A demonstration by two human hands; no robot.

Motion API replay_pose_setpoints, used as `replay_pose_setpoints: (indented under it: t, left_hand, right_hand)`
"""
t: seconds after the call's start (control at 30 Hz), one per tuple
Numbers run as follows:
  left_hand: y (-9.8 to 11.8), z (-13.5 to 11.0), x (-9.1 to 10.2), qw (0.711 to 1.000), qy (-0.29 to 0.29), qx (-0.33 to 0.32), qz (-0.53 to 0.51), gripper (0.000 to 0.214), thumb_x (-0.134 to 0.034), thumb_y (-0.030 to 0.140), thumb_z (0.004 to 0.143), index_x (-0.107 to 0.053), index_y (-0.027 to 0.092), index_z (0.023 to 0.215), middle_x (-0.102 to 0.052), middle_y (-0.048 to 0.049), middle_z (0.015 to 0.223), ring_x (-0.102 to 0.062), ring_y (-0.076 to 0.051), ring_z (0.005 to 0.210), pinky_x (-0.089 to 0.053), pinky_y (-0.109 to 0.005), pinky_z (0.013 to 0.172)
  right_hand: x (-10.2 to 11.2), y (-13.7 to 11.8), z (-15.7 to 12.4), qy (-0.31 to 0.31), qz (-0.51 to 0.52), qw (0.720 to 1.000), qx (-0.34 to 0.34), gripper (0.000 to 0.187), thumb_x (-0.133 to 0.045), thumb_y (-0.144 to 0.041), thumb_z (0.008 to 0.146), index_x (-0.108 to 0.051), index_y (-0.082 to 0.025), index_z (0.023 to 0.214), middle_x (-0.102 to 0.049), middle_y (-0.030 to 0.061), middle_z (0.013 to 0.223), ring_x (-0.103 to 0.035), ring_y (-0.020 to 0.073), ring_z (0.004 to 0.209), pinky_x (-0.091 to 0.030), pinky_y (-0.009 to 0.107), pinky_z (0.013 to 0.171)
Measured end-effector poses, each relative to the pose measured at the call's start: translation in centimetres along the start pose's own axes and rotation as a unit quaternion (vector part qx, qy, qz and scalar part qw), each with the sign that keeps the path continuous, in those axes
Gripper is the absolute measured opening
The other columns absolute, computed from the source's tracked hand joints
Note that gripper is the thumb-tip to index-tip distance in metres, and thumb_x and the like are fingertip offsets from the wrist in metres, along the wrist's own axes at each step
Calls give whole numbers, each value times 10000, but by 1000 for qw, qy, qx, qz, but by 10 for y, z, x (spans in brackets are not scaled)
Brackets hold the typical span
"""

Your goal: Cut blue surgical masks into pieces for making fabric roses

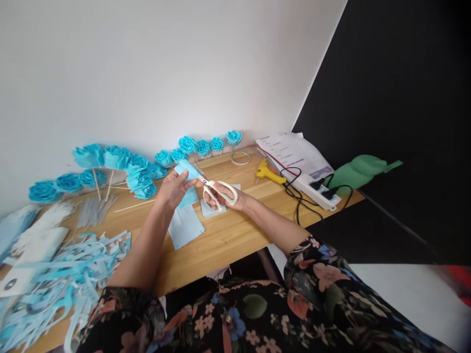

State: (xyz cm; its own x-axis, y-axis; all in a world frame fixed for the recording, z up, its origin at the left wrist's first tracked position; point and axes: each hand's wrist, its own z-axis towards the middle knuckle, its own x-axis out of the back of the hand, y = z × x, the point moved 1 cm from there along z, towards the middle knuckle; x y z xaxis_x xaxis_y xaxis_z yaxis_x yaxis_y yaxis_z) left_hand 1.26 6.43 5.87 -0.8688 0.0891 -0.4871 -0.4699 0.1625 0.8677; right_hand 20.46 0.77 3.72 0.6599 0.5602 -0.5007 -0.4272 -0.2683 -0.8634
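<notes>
My left hand [174,187] pinches a small folded piece of light blue paper [187,170] above the table. In my right hand [228,195] is a pair of scissors [228,192] with cream handles, my fingers through the loops. Their blades point up and left, at the right edge of the blue paper; whether they touch it I cannot tell. Below my hands, light blue sheets [187,228] lie on the wooden table, and another pale sheet [211,210] sits partly behind the scissors.
Blue paper flowers [138,176] line the wall. Cut blue strips [84,274] are heaped at left, near thin wires [96,211]. At right are a yellow glue gun [270,172], a power strip [318,191] with black cables, printed papers [294,152], a tape ring [240,157] and a green bag [358,172].
</notes>
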Motion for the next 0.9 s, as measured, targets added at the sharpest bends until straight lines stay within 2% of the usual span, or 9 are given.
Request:
replay_pose_setpoints:
  t: [0.17, 0.3, 0.43, 0.7, 0.9]
  left_hand:
    - [-2, 0, 6, 1000, 21, -4, -19, 139, -807, 127, 818, -694, 150, 893, -769, 7, 824, -737, -114, 720, -635, -221, 706]
    - [-3, -1, 7, 999, 23, -1, -24, 112, -793, 134, 842, -684, 153, 862, -765, 15, 789, -735, -97, 699, -630, -203, 748]
    - [-1, -3, 3, 999, 37, 13, -36, 80, -752, 106, 870, -687, 144, 842, -762, 15, 751, -729, -93, 666, -630, -191, 722]
    - [3, 7, -5, 1000, 8, -4, -11, 96, -788, 129, 841, -699, 151, 873, -765, 8, 778, -724, -98, 681, -624, -190, 711]
    - [1, 14, -8, 1000, -7, -12, -6, 226, -807, 142, 828, -716, 188, 1029, -752, 29, 763, -722, -92, 681, -617, -187, 723]
  right_hand:
    - [-2, 3, 2, 9, 39, 999, 16, 551, -671, -612, 884, -628, -165, 1203, -633, 13, 795, -542, 123, 612, -472, 255, 533]
    - [-4, 6, 5, 6, 55, 998, 23, 498, -689, -587, 878, -643, -161, 1131, -622, 5, 758, -521, 119, 591, -438, 241, 497]
    - [-5, 5, 6, 21, 66, 998, 13, 436, -632, -556, 929, -646, -158, 1107, -612, 2, 737, -485, 108, 559, -408, 227, 464]
    - [-6, -2, 4, 45, 83, 995, 18, 417, -590, -545, 965, -644, -157, 1107, -575, -18, 681, -436, 89, 513, -348, 203, 420]
    - [-5, -4, 4, 69, 71, 995, 11, 394, -609, -507, 966, -643, -155, 1139, -541, -41, 658, -402, 72, 491, -313, 186, 403]
